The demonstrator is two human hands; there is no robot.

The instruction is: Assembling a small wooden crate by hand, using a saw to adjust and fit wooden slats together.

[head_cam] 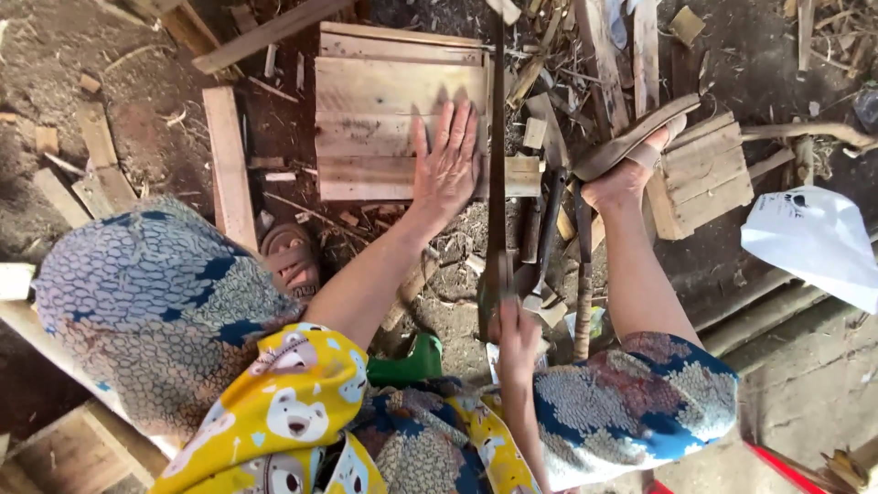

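Nearest the camera, the right hand (518,331) is clenched round the handle of a handsaw (497,155), whose long thin blade runs straight away from the body and stands on edge. Just beside that hand, on the ground, lie a green plastic object (409,363) and a few dark tools that are too jumbled to tell apart. The person sits low, knees spread in patterned cloth, with the left foot in a brown sandal (291,259) tucked near the left knee and the right foot (622,178) pushed forward, its sandal tilted up against a small wooden block (704,174). Further out, the left hand (446,165) lies flat and open, fingers spread, pressing on the right end of a panel of pale boards (389,114) that rests on the dirt floor (137,128); the saw blade crosses just beside that hand at the panel's right edge. The panel looks stiff, light and rough, likely splintery at the cut ends, so a flat palm well back from the blade seems the safest hold. The saw blade probably flexes sideways, so it is best gripped at the handle only. A loose plank (229,165) lies to the left of the panel, scraps and offcuts lie beyond it, and a white plastic bag (814,242) sits far right.
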